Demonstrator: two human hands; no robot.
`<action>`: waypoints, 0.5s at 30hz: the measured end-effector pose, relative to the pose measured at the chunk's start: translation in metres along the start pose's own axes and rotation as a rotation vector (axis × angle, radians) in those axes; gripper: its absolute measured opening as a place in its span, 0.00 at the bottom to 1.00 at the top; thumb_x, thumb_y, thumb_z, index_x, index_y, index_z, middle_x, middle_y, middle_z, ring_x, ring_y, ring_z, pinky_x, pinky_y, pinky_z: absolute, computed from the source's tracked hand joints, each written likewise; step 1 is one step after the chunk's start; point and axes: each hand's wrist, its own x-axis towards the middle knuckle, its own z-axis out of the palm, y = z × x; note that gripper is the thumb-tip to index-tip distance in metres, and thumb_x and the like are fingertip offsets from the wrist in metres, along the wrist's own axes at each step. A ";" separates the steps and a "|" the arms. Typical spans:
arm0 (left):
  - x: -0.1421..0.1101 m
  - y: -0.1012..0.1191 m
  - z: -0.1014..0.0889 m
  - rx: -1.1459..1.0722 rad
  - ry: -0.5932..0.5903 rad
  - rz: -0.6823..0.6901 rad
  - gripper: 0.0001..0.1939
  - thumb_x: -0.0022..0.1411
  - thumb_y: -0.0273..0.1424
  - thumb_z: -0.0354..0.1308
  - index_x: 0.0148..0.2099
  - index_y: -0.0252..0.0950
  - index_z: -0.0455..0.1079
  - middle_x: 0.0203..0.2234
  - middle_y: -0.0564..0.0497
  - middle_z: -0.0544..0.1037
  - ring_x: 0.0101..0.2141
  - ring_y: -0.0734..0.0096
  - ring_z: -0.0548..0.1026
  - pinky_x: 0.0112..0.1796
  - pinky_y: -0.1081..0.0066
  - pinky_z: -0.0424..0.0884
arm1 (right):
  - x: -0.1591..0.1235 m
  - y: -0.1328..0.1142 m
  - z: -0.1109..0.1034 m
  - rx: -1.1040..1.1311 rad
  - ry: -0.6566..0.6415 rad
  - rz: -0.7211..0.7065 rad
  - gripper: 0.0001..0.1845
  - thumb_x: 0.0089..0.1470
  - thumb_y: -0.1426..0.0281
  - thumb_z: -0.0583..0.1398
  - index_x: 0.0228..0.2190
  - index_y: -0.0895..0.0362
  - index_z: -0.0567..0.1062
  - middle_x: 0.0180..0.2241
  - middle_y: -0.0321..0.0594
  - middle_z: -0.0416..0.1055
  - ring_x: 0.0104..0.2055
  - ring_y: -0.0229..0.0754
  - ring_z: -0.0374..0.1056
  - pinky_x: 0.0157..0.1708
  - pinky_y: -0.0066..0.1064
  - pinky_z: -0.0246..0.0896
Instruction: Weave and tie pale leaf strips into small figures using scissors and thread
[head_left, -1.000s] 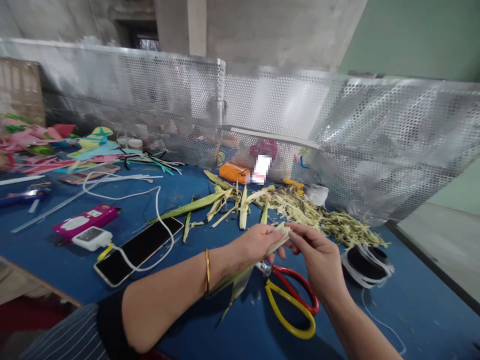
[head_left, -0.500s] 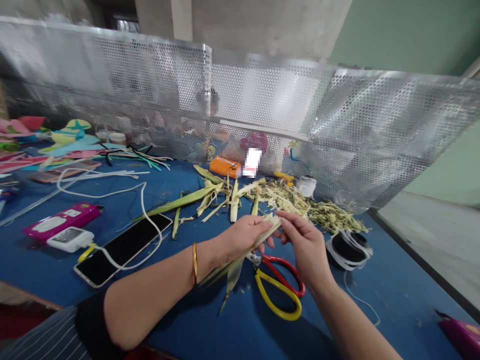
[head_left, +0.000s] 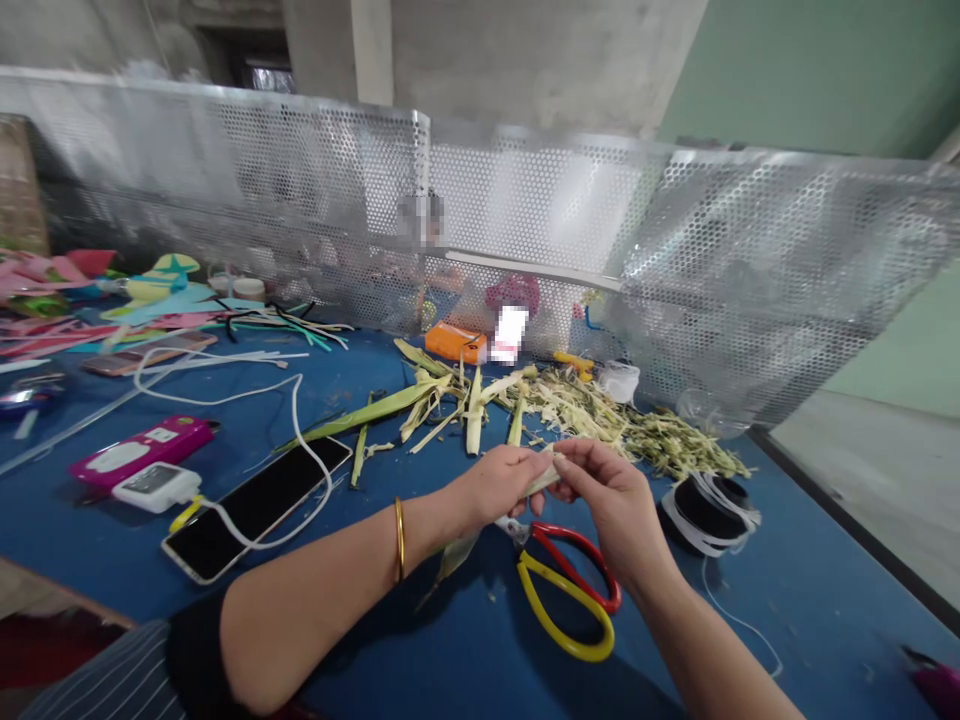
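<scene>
Between my hands is a pale corn husk (head_left: 541, 480), its greenish tail hanging below my left wrist. My left hand (head_left: 504, 484) is closed round the husk, thumb along its top. At the husk's upper end, the fingers of my right hand (head_left: 604, 490) pinch it close to my left thumb. Just beneath my hands lie scissors (head_left: 564, 590) with one red and one yellow handle, their blades partly hidden by my left hand. Beyond my fingers, loose husk leaves (head_left: 474, 412) and a heap of shredded husk (head_left: 592, 410) are spread on the blue table (head_left: 420, 650).
A spool of white cord (head_left: 709, 512) stands to the right. On the left lie a phone (head_left: 259, 508) with a white cable, a magenta device (head_left: 142, 455) and coloured strips. A perforated metal screen (head_left: 525, 210) runs along the back, with a person behind it.
My right hand's fingers have closed in nearer my left thumb, and less of the husk shows. The whole view has shifted slightly, so things sit a little lower and further right.
</scene>
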 end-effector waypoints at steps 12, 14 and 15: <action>-0.005 0.008 -0.006 0.397 -0.003 0.092 0.25 0.67 0.47 0.41 0.33 0.34 0.70 0.20 0.54 0.67 0.23 0.72 0.64 0.26 0.72 0.57 | 0.000 -0.001 -0.002 -0.074 -0.038 0.000 0.09 0.44 0.64 0.66 0.26 0.57 0.76 0.18 0.33 0.68 0.22 0.36 0.62 0.25 0.28 0.58; -0.006 0.011 -0.006 0.519 0.031 0.128 0.22 0.67 0.44 0.42 0.31 0.36 0.68 0.21 0.53 0.68 0.25 0.71 0.65 0.27 0.72 0.56 | 0.000 -0.001 -0.002 -0.074 -0.023 -0.002 0.08 0.43 0.65 0.67 0.25 0.57 0.76 0.19 0.33 0.68 0.23 0.36 0.63 0.25 0.28 0.58; -0.007 0.012 -0.007 0.579 0.041 0.154 0.21 0.67 0.43 0.43 0.30 0.36 0.67 0.22 0.52 0.70 0.26 0.70 0.66 0.28 0.71 0.56 | 0.000 -0.001 -0.001 -0.064 -0.025 -0.001 0.08 0.43 0.65 0.67 0.25 0.57 0.76 0.19 0.33 0.69 0.23 0.36 0.63 0.26 0.28 0.59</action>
